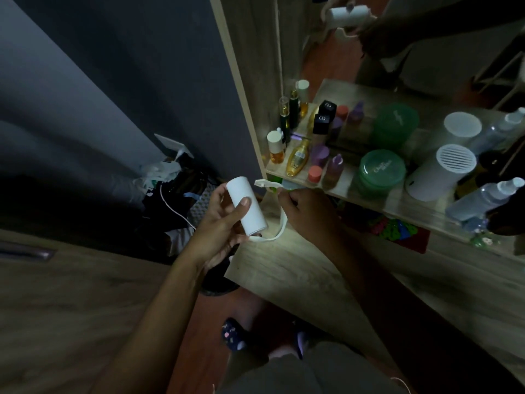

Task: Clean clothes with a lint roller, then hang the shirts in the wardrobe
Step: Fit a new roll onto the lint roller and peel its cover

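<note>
In the dim head view my left hand (220,227) grips a white lint roller (246,206) round its cylinder, thumb on top. The roller's thin white handle (279,223) curves from under the cylinder up to the right. My right hand (305,210) pinches that handle near its upper end, just in front of the dressing shelf. A mirror at the top reflects the roller (348,14) and my arm. No shirt is in view.
A wooden shelf (377,203) at right holds several perfume bottles, green jars (382,169), a white cylinder device (440,172) and spray bottles. A pile of bags and a cable (176,191) lies on the floor by the grey wall. A wooden surface (71,302) stands at lower left.
</note>
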`<move>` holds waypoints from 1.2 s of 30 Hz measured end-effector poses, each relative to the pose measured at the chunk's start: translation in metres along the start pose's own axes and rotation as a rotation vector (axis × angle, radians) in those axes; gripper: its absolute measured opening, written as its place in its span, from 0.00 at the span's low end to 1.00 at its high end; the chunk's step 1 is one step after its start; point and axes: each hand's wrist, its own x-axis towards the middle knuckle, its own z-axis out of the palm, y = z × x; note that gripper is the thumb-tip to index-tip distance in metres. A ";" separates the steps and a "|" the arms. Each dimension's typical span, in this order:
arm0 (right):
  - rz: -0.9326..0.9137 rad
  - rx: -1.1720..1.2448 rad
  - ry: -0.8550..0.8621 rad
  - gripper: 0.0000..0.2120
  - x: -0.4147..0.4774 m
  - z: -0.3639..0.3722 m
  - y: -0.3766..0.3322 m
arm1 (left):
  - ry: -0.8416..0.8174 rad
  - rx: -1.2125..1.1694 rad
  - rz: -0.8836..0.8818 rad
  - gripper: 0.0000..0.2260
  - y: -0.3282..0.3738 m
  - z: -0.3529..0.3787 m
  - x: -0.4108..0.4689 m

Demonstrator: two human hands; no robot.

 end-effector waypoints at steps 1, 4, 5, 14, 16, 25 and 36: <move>-0.007 -0.005 -0.001 0.25 0.000 -0.001 -0.002 | -0.008 0.002 0.002 0.26 0.001 0.001 -0.002; -0.026 -0.013 0.016 0.25 0.001 -0.004 -0.005 | -0.018 0.008 0.017 0.26 0.003 0.003 -0.005; -0.033 -0.013 0.020 0.25 0.001 -0.005 -0.006 | -0.017 0.013 0.024 0.26 0.004 0.004 -0.006; -0.025 -0.037 -0.009 0.27 0.005 -0.012 -0.013 | -0.064 0.037 0.043 0.20 0.005 -0.003 -0.005; -0.023 -0.045 -0.028 0.27 0.005 -0.014 -0.015 | -0.085 0.055 0.048 0.19 0.005 -0.005 -0.005; -0.006 -0.030 -0.049 0.24 0.002 -0.017 -0.028 | -0.079 0.168 0.117 0.22 0.002 -0.010 -0.004; 0.035 -0.014 -0.089 0.23 0.003 -0.020 -0.033 | -0.101 0.222 0.136 0.22 -0.001 -0.006 -0.005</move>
